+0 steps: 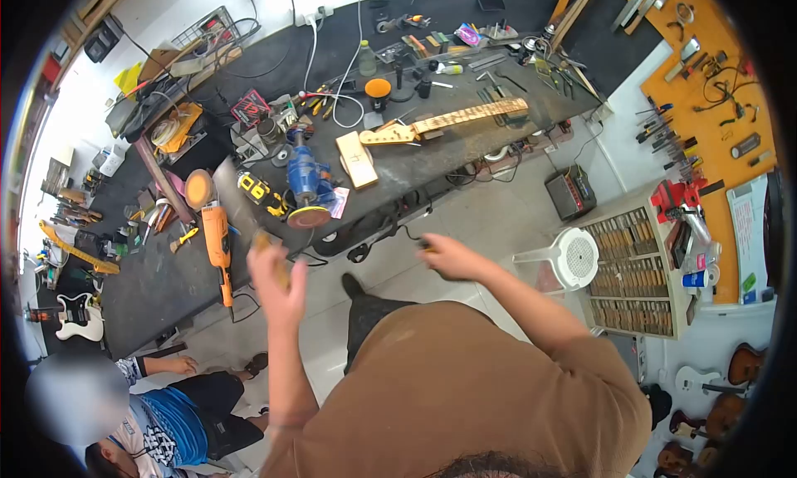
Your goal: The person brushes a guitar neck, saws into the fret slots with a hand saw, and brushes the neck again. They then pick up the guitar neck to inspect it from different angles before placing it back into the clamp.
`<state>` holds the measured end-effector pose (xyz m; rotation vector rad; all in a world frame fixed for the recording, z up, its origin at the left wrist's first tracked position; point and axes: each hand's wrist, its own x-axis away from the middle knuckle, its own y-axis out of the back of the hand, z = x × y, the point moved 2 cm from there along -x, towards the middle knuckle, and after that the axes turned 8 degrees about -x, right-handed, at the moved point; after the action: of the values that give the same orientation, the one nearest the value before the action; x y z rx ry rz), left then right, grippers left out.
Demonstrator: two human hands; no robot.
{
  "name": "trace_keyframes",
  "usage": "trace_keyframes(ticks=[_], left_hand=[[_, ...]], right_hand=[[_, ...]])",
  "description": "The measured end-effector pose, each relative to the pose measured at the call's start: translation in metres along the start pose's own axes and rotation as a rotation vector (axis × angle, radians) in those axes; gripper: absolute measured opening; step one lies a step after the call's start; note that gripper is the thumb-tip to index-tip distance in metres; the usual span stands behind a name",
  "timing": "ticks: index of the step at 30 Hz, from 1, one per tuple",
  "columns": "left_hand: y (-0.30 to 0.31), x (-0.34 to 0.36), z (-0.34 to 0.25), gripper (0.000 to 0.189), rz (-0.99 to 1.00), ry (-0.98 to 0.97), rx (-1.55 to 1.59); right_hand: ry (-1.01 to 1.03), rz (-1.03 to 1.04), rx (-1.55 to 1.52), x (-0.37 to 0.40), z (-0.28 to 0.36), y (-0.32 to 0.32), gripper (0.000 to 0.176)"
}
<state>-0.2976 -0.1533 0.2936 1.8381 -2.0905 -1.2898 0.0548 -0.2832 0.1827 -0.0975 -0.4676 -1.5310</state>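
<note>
Counts, clock set on mid-view, largest first.

Counter (398, 175): 1, dark, running 8 to 2 o'clock, crowded along its back edge. Cabinet (629, 270): 1, three racks of small wooden-looking pieces, 3 o'clock. Co-worker (170, 420): 1, seated, 7 to 8 o'clock, apart from the wearer's hands. White stool (574, 258): 1, 3 o'clock, just beside the cabinet. Guitar neck (473, 117): 1, lying on the counter, 1 o'clock. Power tools: 3 near the front edge: orange tool (217, 241) at 9, blue tool (305, 175) at 10, yellow drill (262, 194) between them. Pale block (357, 160): 1, 11 o'clock, near the neck's headstock.

Held items: 2. Left hand (278, 283), 8 to 9 o'clock: grip closed around the handle of a long tool (264, 244); its grey far part is blurred and reaches toward 11. Right hand (452, 258), 2 to 4 o'clock: grip pinching a small dark object (426, 246), identity unclear.

Obstruction: drill and blue tool stand between left hand and block.
</note>
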Motion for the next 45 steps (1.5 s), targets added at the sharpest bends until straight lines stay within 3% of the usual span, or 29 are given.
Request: trace_keyframes(ticks=[1,3,6,8,10,11,12,13,15,17,19,21,22,23,24,26,27,28,29,30,31,33,34,36,39,42,44,45], left_hand=[[-0.027,-0.027,-0.025,0.028,0.024,-0.137,-0.100],[-0.084,-0.073,-0.044,0.015,0.192,-0.115,-0.020],[-0.171,-0.143,-0.007,0.020,0.236,-0.043,-0.016],[-0.222,-0.194,0.029,0.027,0.237,-0.007,-0.127],[-0.268,-0.236,0.078,0.028,0.290,0.033,-0.277],[-0.288,-0.256,0.097,0.030,0.337,0.081,-0.421],[-0.304,-0.272,0.113,0.030,0.361,0.106,-0.437],[-0.316,-0.286,0.126,0.031,0.389,0.132,-0.455],[-0.327,-0.304,0.140,0.034,0.418,0.166,-0.584],[-0.344,-0.312,0.158,0.068,0.500,0.327,-0.725],[-0.359,-0.315,0.158,0.073,0.452,0.414,-0.897],[-0.377,-0.292,0.120,0.055,0.137,0.253,-0.853],[-0.383,-0.278,0.084,0.043,0.126,0.189,-0.774],[-0.403,-0.257,0.061,0.034,0.075,0.174,-0.634],[-0.430,-0.233,0.050,0.025,0.194,0.164,-0.294],[-0.486,-0.188,-0.009,0.040,0.798,0.766,0.567],[-0.509,-0.175,-0.032,0.061,1.014,0.894,0.943],[-0.536,-0.169,-0.049,0.077,1.108,0.913,1.069],[-0.566,-0.166,-0.057,0.079,1.097,0.979,1.166],[-0.600,-0.166,-0.058,0.072,1.007,1.115,1.284],[-0.627,-0.167,-0.059,0.065,0.898,1.250,1.399],[-0.655,-0.178,-0.066,0.063,0.623,1.177,1.460],[-0.670,-0.179,-0.060,0.050,0.564,1.198,1.554],[-0.674,-0.176,-0.072,0.045,0.483,1.189,1.599],[-0.681,-0.179,-0.105,0.031,0.262,1.207,1.565],[-0.682,-0.190,-0.160,0.028,0.091,1.154,1.424],[-0.680,-0.209,-0.212,0.026,-0.096,0.953,1.337],[-0.679,-0.216,-0.238,0.026,-0.115,0.969,1.315]], right_hand=[[-0.085,-0.175,-0.177,0.025,-0.038,0.023,0.034],[-0.181,-0.442,-0.059,0.067,-0.125,0.079,0.035],[-0.325,-0.571,-0.076,0.142,-0.213,0.133,0.031],[-0.334,-0.723,-0.326,0.185,-0.317,0.147,0.028],[-0.413,-0.909,-0.480,0.237,-0.359,0.135,0.020],[-0.505,-0.893,-0.502,0.266,-0.413,0.124,0.017],[-0.604,-0.900,-0.336,0.294,-0.423,0.106,0.026],[-0.880,-0.562,0.079,0.317,-0.453,0.100,0.032],[-0.941,-0.772,0.130,0.354,-0.429,0.054,0.035],[-1.029,-0.804,-0.043,0.359,-0.418,0.032,0.035],[-1.028,-0.846,-0.161,0.347,-0.405,0.021,0.035],[-0.962,-0.895,-0.213,0.322,-0.398,0.030,0.035],[-0.908,-0.920,-0.223,0.309,-0.397,0.039,0.035],[-0.849,-0.947,-0.218,0.293,-0.397,0.053,0.035],[-0.788,-0.970,-0.201,0.275,-0.396,0.071,0.034],[-0.718,-1.009,-0.141,0.240,-0.374,0.120,0.033],[-0.696,-1.017,-0.116,0.209,-0.346,0.172,0.031],[-0.645,-1.049,-0.100,0.180,-0.320,0.213,0.027],[-0.488,-1.072,0.008,0.161,-0.327,0.256,0.029],[-0.592,-1.067,0.003,0.139,-0.307,0.304,0.031],[-0.498,-1.081,0.031,0.121,-0.292,0.351,0.034],[-0.396,-1.065,0.132,0.083,-0.237,0.446,0.032],[-0.255,-1.050,0.106,0.066,-0.235,0.494,0.029],[-0.072,-1.024,0.152,0.032,-0.208,0.581,0.027],[-0.152,-0.954,0.147,-0.022,-0.188,0.694,0.024],[0.061,-0.837,0.004,-0.075,-0.207,0.778,0.022],[0.061,-0.746,-0.110,-0.110,-0.216,0.822,0.021],[0.040,-0.690,-0.225,-0.120,-0.217,0.831,0.021]])
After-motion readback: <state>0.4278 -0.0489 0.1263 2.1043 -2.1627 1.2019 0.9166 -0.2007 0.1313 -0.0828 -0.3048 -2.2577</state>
